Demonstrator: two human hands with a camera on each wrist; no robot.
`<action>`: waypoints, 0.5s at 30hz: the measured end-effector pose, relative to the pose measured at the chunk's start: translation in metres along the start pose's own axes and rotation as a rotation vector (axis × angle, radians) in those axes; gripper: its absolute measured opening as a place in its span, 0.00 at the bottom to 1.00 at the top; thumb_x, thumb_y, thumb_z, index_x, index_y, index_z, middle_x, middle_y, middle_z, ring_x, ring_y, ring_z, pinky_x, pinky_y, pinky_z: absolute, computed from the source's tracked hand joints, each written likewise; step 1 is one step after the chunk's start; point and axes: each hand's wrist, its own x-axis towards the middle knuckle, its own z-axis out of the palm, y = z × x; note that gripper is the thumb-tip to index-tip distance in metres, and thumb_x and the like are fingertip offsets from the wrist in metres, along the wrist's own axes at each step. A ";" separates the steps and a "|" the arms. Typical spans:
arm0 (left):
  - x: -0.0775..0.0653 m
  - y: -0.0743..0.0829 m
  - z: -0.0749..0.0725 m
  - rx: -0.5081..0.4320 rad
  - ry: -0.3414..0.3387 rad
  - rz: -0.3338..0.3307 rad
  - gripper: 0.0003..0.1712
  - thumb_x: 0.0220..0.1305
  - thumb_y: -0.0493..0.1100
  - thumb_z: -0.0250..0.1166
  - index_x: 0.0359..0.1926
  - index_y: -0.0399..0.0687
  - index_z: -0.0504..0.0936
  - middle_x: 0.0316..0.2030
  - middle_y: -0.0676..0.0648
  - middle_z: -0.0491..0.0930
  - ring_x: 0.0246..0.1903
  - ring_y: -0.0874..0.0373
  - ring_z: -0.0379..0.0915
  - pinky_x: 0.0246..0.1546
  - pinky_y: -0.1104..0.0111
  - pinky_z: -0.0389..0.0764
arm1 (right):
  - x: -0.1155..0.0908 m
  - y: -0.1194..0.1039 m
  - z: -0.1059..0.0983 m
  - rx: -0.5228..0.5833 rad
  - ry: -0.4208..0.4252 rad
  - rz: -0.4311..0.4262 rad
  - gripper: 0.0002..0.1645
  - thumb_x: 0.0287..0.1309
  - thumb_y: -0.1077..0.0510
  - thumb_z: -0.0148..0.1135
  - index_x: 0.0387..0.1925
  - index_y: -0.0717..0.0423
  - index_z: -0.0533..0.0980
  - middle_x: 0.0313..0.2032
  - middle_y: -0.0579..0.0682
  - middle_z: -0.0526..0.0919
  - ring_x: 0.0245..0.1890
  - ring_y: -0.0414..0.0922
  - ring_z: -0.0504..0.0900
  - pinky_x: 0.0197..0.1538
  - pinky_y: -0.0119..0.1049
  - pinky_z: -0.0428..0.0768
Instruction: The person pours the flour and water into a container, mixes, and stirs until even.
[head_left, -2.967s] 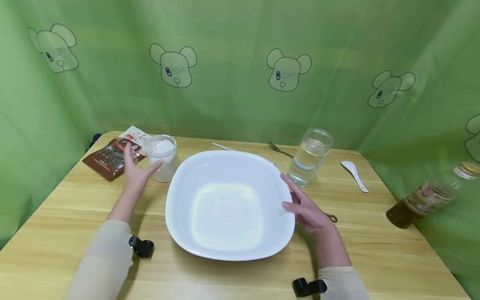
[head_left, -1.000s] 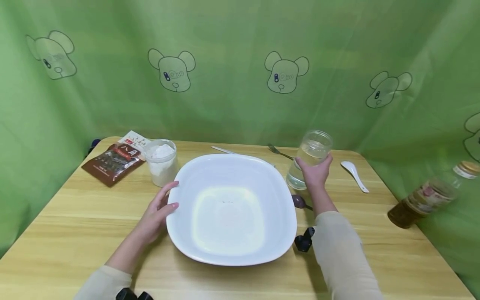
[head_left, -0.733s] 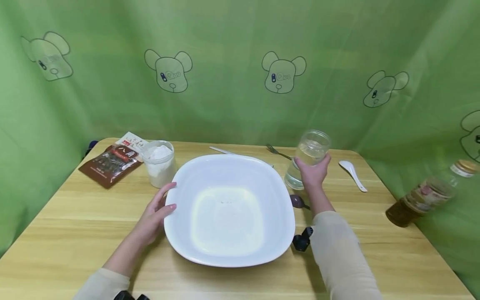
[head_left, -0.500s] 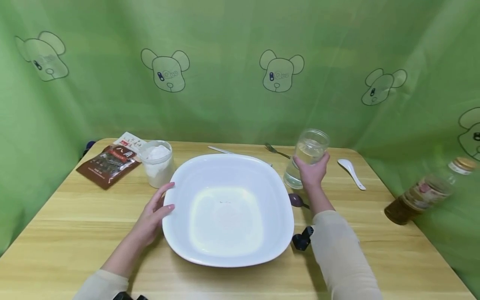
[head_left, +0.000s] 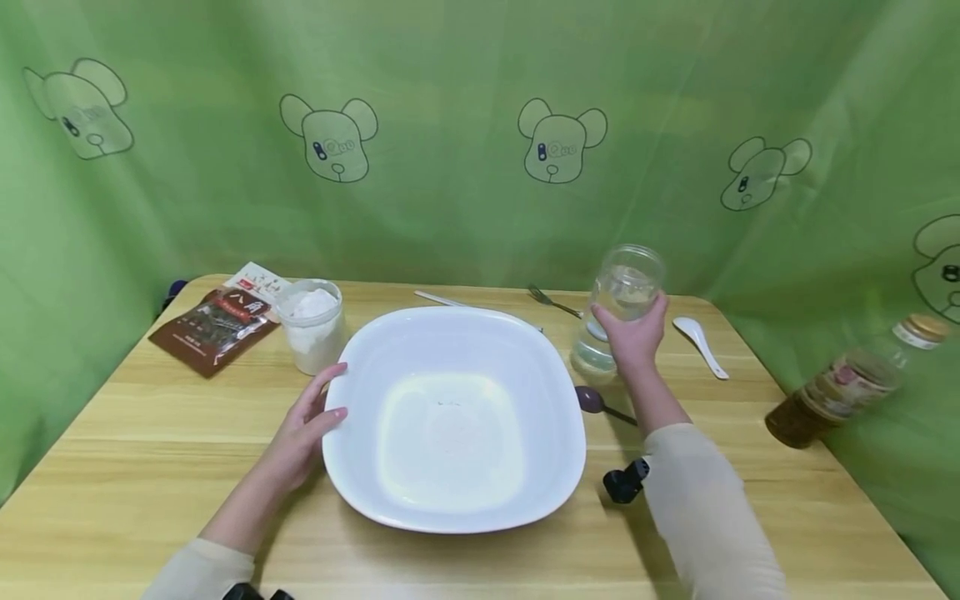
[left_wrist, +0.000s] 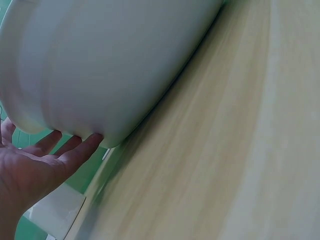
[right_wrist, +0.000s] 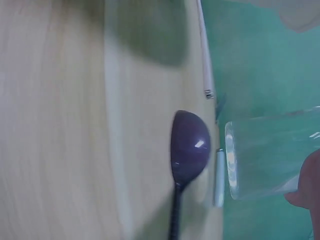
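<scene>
Jar [head_left: 624,282]: gripped in right hand [head_left: 637,340] | basin [head_left: 453,454]: rim held by left hand [head_left: 298,433] | purple spoon [head_left: 589,400]: beside basin

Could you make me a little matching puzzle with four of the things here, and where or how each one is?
Things:
1. Glass jar of clear liquid
2. Wide white basin
3. Brown packet
4. Round-bowled spoon

Places and states:
A. Dark purple, lying on the table
B. Touched by the fingers of the left hand
C. Held in the right hand
D. Left of the container of white powder

Pairs: 1-C, 2-B, 3-D, 4-A
</scene>
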 end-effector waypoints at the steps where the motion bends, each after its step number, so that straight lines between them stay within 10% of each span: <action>1: 0.000 0.000 0.000 -0.004 -0.001 0.002 0.32 0.56 0.31 0.48 0.63 0.48 0.52 0.57 0.34 0.51 0.44 0.51 0.67 0.37 0.58 0.76 | -0.001 -0.004 -0.001 -0.005 -0.007 -0.003 0.55 0.27 0.53 0.74 0.59 0.44 0.52 0.56 0.51 0.60 0.56 0.47 0.59 0.58 0.39 0.59; 15: 0.000 0.000 0.001 -0.028 -0.010 -0.010 0.32 0.56 0.31 0.48 0.63 0.49 0.52 0.57 0.34 0.50 0.45 0.50 0.67 0.37 0.58 0.76 | -0.033 -0.068 -0.026 -0.090 -0.169 -0.082 0.49 0.34 0.57 0.70 0.58 0.52 0.53 0.52 0.51 0.63 0.50 0.46 0.62 0.53 0.41 0.65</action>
